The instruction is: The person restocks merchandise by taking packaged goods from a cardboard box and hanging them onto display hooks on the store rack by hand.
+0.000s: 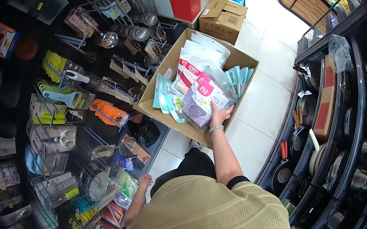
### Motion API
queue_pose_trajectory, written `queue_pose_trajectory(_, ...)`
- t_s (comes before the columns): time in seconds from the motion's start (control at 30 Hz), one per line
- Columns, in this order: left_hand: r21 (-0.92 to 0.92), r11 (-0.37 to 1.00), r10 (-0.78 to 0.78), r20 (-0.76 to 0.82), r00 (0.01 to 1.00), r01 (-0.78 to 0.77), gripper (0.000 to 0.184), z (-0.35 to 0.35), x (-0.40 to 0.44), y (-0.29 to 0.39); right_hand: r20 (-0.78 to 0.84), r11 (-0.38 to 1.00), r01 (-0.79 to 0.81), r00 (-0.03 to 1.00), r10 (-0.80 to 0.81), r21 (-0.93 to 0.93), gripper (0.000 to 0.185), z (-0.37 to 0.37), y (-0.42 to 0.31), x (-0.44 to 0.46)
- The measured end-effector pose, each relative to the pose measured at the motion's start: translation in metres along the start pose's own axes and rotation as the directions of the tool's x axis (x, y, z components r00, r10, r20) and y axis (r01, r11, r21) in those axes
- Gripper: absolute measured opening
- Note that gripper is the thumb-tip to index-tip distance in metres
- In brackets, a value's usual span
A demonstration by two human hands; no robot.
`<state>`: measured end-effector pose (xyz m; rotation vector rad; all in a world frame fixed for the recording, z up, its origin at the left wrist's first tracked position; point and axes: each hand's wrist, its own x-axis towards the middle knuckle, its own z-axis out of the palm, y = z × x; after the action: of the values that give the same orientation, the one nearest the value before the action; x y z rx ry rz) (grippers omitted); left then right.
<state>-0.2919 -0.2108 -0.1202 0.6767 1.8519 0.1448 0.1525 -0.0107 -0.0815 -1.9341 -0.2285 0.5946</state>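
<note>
In the head view, the big cardboard box (230,132) stands open a little past 12 o'clock from the centre, and it is filled with packets. The right hand (221,115), at 3 o'clock, reaches into it and pinches the pink-labelled packet (204,94), with the thumb on its front and the other fingers at its edge. This packet has a purple thing in its lower part, and it leans on the other packets. A pale bracelet (216,128) is around the right wrist.

Inside the box, white packets (204,49) are at its 12 o'clock side, and teal packets (239,78) stand at its 2 o'clock side. More teal packs (164,95) lean at its 8 o'clock side.

The left hand (145,181) is at 7 o'clock, beside the green plastic bags (127,184). Its fingers look partly curled, but I cannot tell if they are pressed together.

From 8 to 11 o'clock there is a rack with hanging kitchen tools, among them green spatulas (58,65) and orange packs (109,113). A smaller carton (222,23) is at 12 o'clock, just beyond the big box. At 3 o'clock, dark shelves (343,132) carry pans and pots.
</note>
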Motion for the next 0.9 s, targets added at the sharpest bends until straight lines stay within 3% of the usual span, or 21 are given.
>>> queue_pose_trajectory(0.03,-0.001,1.000,-0.001,0.005,1.000,0.001,0.016,-0.001,0.001,0.003,-0.039,0.996,0.038,0.999,-0.034,0.085,0.057,0.006,0.010,0.012)
queue_pose_trajectory(0.1,0.018,1.000,0.019,-0.013,1.000,-0.019,0.017,-0.002,0.002,0.010,0.093,0.982,-0.011,0.996,-0.006,0.188,0.056,0.013,0.012,0.032)
queue_pose_trajectory(0.23,-0.018,0.997,0.069,-0.015,0.997,-0.069,0.019,-0.003,0.000,0.020,0.266,0.979,-0.012,0.963,-0.044,0.203,0.054,0.018,0.018,0.047)
queue_pose_trajectory(0.37,0.027,0.997,0.067,-0.027,0.997,-0.066,0.018,-0.001,-0.007,0.021,0.186,0.979,0.193,0.962,-0.202,0.061,0.056,0.017,0.001,0.034)
queue_pose_trajectory(0.47,0.004,0.999,0.043,-0.046,0.998,-0.043,0.017,0.006,-0.012,0.017,0.212,0.976,0.200,0.953,-0.214,0.087,0.059,0.031,0.014,0.027)
queue_pose_trajectory(0.57,0.054,0.998,0.045,-0.039,0.998,-0.043,0.015,0.009,-0.022,0.005,0.164,0.936,0.326,0.939,-0.303,-0.132,0.067,0.028,-0.005,-0.011)
queue_pose_trajectory(0.63,0.124,0.992,0.038,-0.039,0.999,-0.032,0.015,0.010,-0.025,-0.005,0.174,0.952,0.305,0.940,-0.294,-0.040,0.076,0.033,0.003,-0.011)
queue_pose_trajectory(0.67,0.112,0.993,0.053,-0.031,0.998,-0.049,0.015,0.008,-0.025,-0.011,0.158,0.968,0.227,0.957,-0.243,0.110,0.075,0.046,0.031,0.002)
queue_pose_trajectory(0.73,0.091,0.992,0.084,-0.015,0.996,-0.083,0.015,0.006,-0.025,-0.020,0.197,0.950,0.069,0.971,-0.133,0.304,0.065,0.041,0.026,0.002)
queue_pose_trajectory(0.8,0.075,0.994,0.078,-0.025,0.997,-0.076,0.014,0.004,-0.025,-0.025,0.298,0.920,-0.084,0.954,-0.036,0.383,0.044,0.029,0.022,0.006)
queue_pose_trajectory(0.83,0.064,0.995,0.074,-0.030,0.997,-0.072,0.014,0.005,-0.026,-0.028,0.277,0.899,-0.018,0.954,-0.115,0.437,0.030,0.028,0.020,0.008)
queue_pose_trajectory(0.9,-0.006,1.000,0.028,-0.053,0.998,-0.029,0.014,0.007,-0.026,-0.027,0.289,0.900,-0.111,0.957,-0.018,0.422,0.031,0.026,0.026,0.016)
